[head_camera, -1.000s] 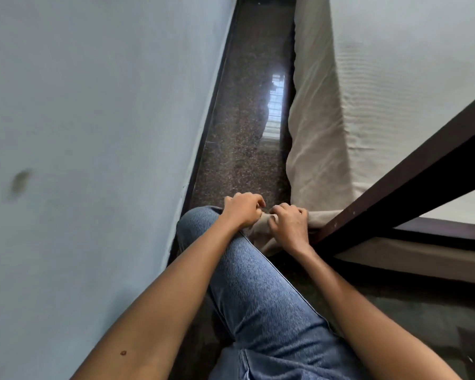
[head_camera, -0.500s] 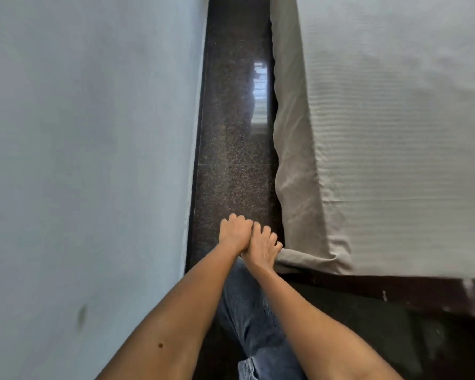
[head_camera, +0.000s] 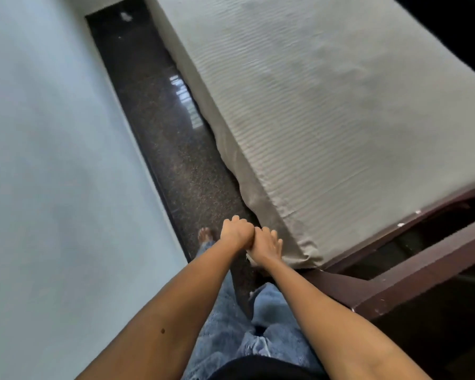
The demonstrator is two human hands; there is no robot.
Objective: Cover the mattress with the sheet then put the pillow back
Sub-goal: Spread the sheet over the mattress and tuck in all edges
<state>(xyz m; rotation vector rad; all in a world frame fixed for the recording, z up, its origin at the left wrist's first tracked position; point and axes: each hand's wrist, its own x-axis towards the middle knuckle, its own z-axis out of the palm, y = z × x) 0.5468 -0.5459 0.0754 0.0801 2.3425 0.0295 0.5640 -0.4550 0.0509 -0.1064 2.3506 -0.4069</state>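
A beige ribbed sheet (head_camera: 327, 113) covers the mattress top and hangs down its left side. At the near left corner, my left hand (head_camera: 235, 231) is curled into a fist with a scrap of pale sheet fabric showing just beneath it. Beside it and touching it, my right hand (head_camera: 268, 244) lies with fingers fairly straight against the sheet's side at the corner. No pillow is in view.
A dark wooden bed frame (head_camera: 395, 292) runs along the mattress's near end. A narrow strip of dark polished floor (head_camera: 159, 127) separates the bed from a pale wall (head_camera: 52, 160). My bare foot (head_camera: 205, 234) and jeans-clad legs (head_camera: 258, 325) stand in that gap.
The view has risen from a low crouch to standing height. Both hands stayed together at the mattress corner, and the bunched sheet corner they gripped now lies smooth around it.
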